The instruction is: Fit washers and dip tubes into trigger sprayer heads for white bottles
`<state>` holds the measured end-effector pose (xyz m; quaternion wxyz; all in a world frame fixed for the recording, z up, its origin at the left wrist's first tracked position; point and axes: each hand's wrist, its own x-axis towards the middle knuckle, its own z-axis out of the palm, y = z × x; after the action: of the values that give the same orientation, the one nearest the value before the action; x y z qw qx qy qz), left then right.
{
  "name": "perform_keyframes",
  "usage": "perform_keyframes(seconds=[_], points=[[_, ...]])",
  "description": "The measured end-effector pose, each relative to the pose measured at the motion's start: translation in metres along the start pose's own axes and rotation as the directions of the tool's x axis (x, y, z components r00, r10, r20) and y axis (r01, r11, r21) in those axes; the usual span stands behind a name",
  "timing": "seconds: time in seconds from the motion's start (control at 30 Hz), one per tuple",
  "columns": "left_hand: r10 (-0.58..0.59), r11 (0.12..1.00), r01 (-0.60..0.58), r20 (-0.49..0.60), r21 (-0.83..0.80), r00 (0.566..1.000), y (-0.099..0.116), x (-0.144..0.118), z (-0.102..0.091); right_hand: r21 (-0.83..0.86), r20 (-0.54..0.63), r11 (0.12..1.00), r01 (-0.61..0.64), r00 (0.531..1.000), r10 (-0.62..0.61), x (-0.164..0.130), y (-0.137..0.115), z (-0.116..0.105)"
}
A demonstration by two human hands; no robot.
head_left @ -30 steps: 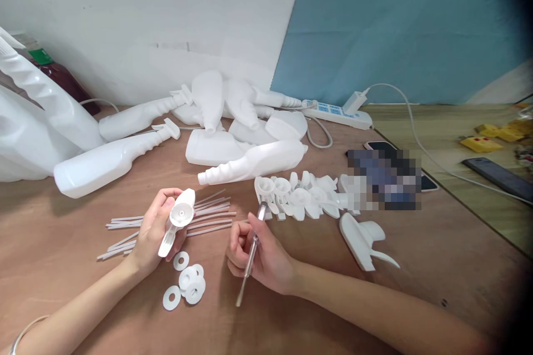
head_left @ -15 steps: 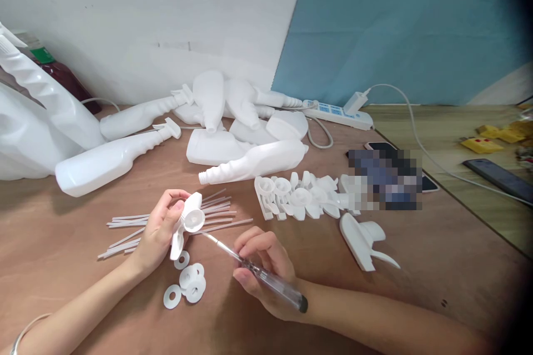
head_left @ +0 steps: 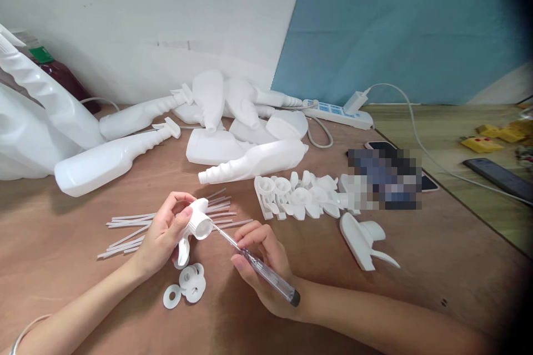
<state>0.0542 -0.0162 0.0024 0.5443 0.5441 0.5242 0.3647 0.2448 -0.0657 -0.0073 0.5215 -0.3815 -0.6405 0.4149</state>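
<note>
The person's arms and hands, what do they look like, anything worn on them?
Both forearms are bare, with no sleeves in view and no gloves. The left hand has a thin silver bangle on its wrist at the lower left edge of the picture. The right hand shows no ring, watch or band that can be made out. Fingernails are short and unpainted as far as can be seen.

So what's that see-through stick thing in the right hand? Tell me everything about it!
The see-through tool looks like clear plastic with a thin metal shaft and a dark cap at the back end. The right hand grips it like a pen, slanting up-left, its tip poked into the round opening of the white spray head.
</note>
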Motion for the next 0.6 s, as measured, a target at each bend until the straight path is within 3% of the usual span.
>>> perform_keyframes(seconds=[0.33,0.6], points=[[0.062,0.997,-0.062,0.002,0.046,0.998,-0.0003,-0.0008,0.0004,0.001,-0.032,1.0,0.015,0.999,-0.015,-0.0017,0.0006,-0.0006],[0.052,0.996,-0.053,0.011,0.075,0.999,0.0001,-0.0017,0.0002,0.035,-0.024,0.99,-0.139,0.99,0.139,-0.0018,-0.0001,-0.0029]])
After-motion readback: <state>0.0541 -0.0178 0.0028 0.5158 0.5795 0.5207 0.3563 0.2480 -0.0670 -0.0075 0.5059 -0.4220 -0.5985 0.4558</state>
